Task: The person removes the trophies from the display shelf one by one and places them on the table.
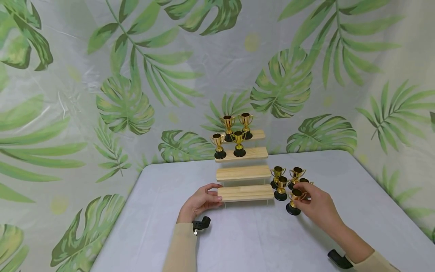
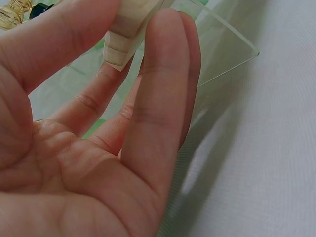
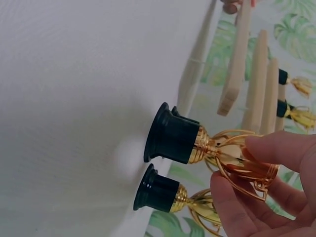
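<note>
My left hand (image 1: 202, 201) grips the left end of the lowest wooden step (image 1: 245, 193) of a tiered stand. In the left wrist view, the end of that wood (image 2: 118, 49) sits between thumb and fingers. A small gold trophy cup (image 1: 293, 208) with a black base is pinched by my right hand (image 1: 319, 207); whether its base touches the table, I cannot tell. The right wrist view shows this trophy (image 3: 175, 134) from the side, fingers around its cup and handles. Several similar trophies (image 1: 281, 193) stand close by, right of the stand, one partly hidden by the hand.
Two trophies (image 1: 246, 126) stand on the top step and two more trophies (image 1: 239, 147) on the step below. Clear supports (image 2: 232, 39) carry the wooden steps. The table (image 1: 163, 189) has a white cover, with a leaf-patterned curtain (image 1: 217, 75) behind it.
</note>
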Demonstrator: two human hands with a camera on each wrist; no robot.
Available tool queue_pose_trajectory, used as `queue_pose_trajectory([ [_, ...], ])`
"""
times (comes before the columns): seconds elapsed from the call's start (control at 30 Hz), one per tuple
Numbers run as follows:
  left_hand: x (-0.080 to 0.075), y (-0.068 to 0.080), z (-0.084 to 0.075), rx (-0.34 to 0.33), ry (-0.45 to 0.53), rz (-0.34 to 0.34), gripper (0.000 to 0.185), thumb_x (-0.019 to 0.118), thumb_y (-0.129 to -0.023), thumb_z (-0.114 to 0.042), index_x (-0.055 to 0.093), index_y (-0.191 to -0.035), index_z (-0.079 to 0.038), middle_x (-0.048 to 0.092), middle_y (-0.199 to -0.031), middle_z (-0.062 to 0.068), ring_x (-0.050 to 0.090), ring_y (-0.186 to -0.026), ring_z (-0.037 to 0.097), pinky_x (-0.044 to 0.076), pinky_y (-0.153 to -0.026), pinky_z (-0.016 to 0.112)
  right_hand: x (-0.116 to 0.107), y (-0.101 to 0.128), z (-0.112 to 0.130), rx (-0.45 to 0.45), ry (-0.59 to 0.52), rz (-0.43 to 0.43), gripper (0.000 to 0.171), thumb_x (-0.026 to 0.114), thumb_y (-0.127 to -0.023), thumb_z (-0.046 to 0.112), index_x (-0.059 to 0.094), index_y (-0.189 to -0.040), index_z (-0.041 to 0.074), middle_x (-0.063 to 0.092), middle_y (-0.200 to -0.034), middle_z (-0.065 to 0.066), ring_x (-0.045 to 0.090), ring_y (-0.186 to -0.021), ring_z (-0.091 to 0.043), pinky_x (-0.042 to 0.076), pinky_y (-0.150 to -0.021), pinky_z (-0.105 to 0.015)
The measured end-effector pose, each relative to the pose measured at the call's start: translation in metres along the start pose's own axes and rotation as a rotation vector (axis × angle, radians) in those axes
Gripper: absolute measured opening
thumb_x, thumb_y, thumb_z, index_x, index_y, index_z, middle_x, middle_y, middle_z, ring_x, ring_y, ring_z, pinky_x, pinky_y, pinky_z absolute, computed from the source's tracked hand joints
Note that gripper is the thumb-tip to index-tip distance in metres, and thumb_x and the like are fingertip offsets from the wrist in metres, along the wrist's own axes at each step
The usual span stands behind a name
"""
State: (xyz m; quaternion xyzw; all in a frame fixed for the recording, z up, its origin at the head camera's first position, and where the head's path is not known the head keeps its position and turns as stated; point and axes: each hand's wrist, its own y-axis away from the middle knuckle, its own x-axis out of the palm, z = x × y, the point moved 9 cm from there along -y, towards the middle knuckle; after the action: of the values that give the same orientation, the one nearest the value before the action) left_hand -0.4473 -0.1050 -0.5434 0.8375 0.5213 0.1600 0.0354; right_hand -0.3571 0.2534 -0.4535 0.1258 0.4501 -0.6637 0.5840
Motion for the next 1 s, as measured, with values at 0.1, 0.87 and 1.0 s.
queue_pose_trajectory([
  [0.1, 0.001, 0.001, -0.001, 0.003, -0.006, 0.006, 0.061, 0.075, -0.085, 0.004, 0.05, -0.14, -0.001, 0.065, -0.116, 0.022, 0.069, -0.094, 0.026, 0.06, -0.08, 0.035, 0.001, 0.0, 0.0, 0.007, -0.001, 0.02, 0.048, 0.083, -0.079, 0.005, 0.063, -0.122, 0.011, 0.069, -0.104, -0.003, 0.068, -0.082, -0.016, 0.059, -0.069, -0.03],
  [0.87, 0.0, -0.001, 0.0, 0.001, -0.006, -0.007, 0.059, 0.075, -0.084, 0.005, 0.051, -0.138, -0.001, 0.065, -0.113, 0.021, 0.069, -0.093, 0.025, 0.06, -0.08, 0.036, -0.025, -0.006, 0.025, -0.067, 0.019, -0.029, 0.054, 0.087, -0.077, 0.006, 0.064, -0.125, 0.009, 0.066, -0.113, -0.01, 0.064, -0.096, -0.029, 0.059, -0.077, -0.043],
  [1.0, -0.001, -0.001, 0.0, -0.005, 0.001, -0.007, 0.06, 0.075, -0.084, 0.005, 0.052, -0.139, -0.002, 0.065, -0.114, 0.021, 0.069, -0.094, 0.026, 0.06, -0.08, 0.036, -0.03, -0.008, 0.028, -0.067, 0.027, -0.04, 0.054, 0.087, -0.077, 0.006, 0.064, -0.126, 0.009, 0.065, -0.113, -0.008, 0.064, -0.097, -0.027, 0.059, -0.078, -0.041],
])
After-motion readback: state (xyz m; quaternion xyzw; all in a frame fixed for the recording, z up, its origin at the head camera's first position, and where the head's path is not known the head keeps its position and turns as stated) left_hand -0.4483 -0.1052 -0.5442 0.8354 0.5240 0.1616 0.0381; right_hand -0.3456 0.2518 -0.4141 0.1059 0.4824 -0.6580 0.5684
